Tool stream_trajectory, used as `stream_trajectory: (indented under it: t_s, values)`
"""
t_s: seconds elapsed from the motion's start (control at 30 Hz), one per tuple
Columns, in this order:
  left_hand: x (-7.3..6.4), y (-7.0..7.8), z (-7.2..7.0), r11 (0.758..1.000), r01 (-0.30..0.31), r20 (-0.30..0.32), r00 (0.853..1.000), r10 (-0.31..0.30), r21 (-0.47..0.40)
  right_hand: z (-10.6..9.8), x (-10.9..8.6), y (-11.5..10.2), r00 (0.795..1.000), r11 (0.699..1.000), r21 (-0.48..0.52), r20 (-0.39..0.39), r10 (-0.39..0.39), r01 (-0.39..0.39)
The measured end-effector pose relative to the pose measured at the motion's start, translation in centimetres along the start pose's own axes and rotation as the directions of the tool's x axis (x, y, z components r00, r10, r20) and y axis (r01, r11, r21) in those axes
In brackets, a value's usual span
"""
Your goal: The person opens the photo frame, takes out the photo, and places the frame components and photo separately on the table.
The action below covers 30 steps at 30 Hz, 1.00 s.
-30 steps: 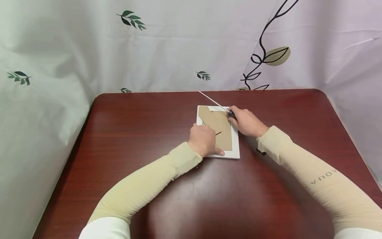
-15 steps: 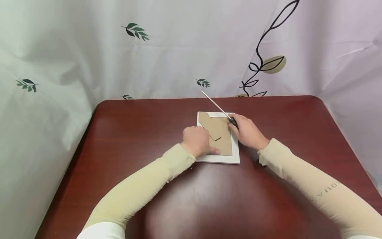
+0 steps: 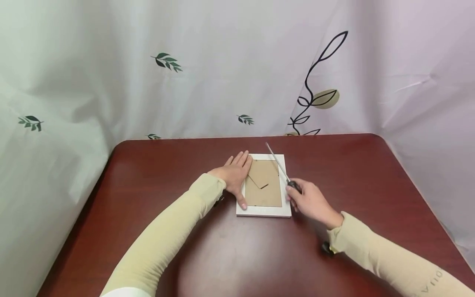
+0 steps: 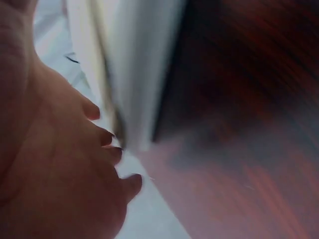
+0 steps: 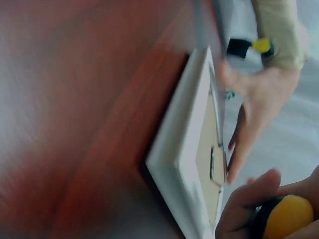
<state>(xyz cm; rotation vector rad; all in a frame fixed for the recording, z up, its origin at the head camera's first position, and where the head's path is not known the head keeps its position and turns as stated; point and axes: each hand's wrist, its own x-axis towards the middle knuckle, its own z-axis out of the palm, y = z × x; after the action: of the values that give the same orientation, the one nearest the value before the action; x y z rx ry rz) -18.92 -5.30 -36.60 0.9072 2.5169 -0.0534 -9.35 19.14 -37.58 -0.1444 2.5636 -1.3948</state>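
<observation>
A white picture frame (image 3: 264, 211) lies face down on the table, its brown backing board (image 3: 270, 175) upward. A bent slot outlines part of a stand flap in the board. My left hand (image 3: 234, 177) is spread along the frame's left side, fingers straight, thumb near the lower left corner. My right hand (image 3: 314, 202) grips a screwdriver (image 3: 294, 185) by its black handle beside the frame's right edge; the metal shaft slants up and left over the upper right corner. The handle's yellow end (image 5: 289, 219) shows in the right wrist view. The left wrist view is blurred.
The dark red wooden table (image 3: 156, 177) has rounded far corners. A white curtain (image 3: 208, 90) with leaf prints hangs behind it and along the sides. A small black and yellow device (image 5: 240, 48) sits at the left wrist.
My left hand has gone from pressing on the board to lying spread along the frame's left side. Brown board no longer overlaps the upper left rim. My right hand has drawn back toward me with the screwdriver.
</observation>
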Motion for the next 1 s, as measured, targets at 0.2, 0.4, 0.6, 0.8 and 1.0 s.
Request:
stream_trajectory:
  t_s: [0.2,0.4,0.6,0.8,1.0]
  values:
    - [-0.2,-0.7,1.4,1.000,-0.014,-0.018,1.000,0.014,0.001,1.8,-1.6,-0.1,0.997,0.995,0.092,0.074,0.038,-0.044]
    - [-0.4,-0.8,1.2,1.000,0.005,-0.050,0.999,-0.003,0.030,2.3,-2.3,-0.9,0.990,0.983,0.155,0.109,0.085,-0.101]
    - [-0.4,-0.4,0.8,0.999,0.044,-0.063,0.997,-0.043,0.017,2.2,-2.8,-0.9,0.985,0.974,0.173,0.111,0.131,-0.149]
    - [-0.1,-0.7,0.7,0.997,0.057,-0.103,0.993,-0.051,0.049,2.2,-2.9,-1.1,0.988,0.979,0.157,0.107,0.114,-0.130]
    - [0.0,-1.1,0.6,0.999,0.009,-0.167,0.986,-0.001,0.049,2.4,-2.7,-1.5,0.991,0.985,0.129,0.087,0.102,-0.113]
